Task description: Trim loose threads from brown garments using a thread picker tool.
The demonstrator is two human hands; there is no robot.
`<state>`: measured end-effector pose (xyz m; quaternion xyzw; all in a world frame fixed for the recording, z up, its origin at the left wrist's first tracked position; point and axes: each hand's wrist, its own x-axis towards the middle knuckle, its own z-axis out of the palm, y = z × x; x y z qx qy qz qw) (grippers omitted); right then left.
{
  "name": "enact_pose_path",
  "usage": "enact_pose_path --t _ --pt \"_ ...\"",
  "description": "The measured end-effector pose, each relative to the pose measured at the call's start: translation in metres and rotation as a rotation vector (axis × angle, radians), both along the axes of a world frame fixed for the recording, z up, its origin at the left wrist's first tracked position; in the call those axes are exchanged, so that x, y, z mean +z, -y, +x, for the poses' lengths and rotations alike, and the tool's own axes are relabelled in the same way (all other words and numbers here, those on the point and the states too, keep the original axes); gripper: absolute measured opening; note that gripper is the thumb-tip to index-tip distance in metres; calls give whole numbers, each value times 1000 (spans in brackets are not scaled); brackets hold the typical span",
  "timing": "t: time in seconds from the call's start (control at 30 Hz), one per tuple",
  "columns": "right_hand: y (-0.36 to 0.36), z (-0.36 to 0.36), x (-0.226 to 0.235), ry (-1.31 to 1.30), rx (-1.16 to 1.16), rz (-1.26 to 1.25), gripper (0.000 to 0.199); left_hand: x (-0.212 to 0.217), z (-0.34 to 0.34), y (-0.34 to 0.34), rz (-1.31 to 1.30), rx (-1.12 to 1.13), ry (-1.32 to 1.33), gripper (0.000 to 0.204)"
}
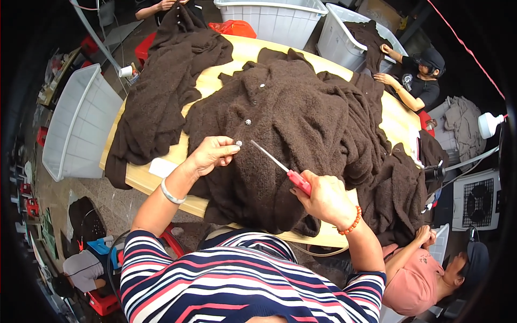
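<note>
A dark brown knit cardigan (318, 129) is spread on the table before me, with a row of shiny round buttons down its front. My left hand (212, 154) pinches the nearest button (239, 143) between thumb and fingertips. Two more buttons, a middle one (248, 122) and a far one (263, 85), show further up. In my right hand (328, 199) is a red-handled tool (298, 182) with a thin, tapering metal blade; its exact kind cannot be made out. Its tip points toward the pinched button and stays a little apart from it.
More brown garments lie at the left (156, 102) and right (398, 188) of the wooden table (218, 75). Large pale bins stand at left (81, 126) and back (272, 24). Co-workers handle garments at the back and right. A small white card (162, 167) lies near my left forearm.
</note>
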<state>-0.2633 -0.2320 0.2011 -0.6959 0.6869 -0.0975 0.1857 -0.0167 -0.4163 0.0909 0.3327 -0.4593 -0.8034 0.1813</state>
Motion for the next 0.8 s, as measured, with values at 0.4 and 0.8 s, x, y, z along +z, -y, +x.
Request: enact_pose_path --t 0.4,0.8 --pt "-12 18 6 -24 62 23 20 -5 -13 -11 -270 118 -30 7" --pt "-34 17 0 32 59 67 24 5 -6 -20 -99 8 -22 4"
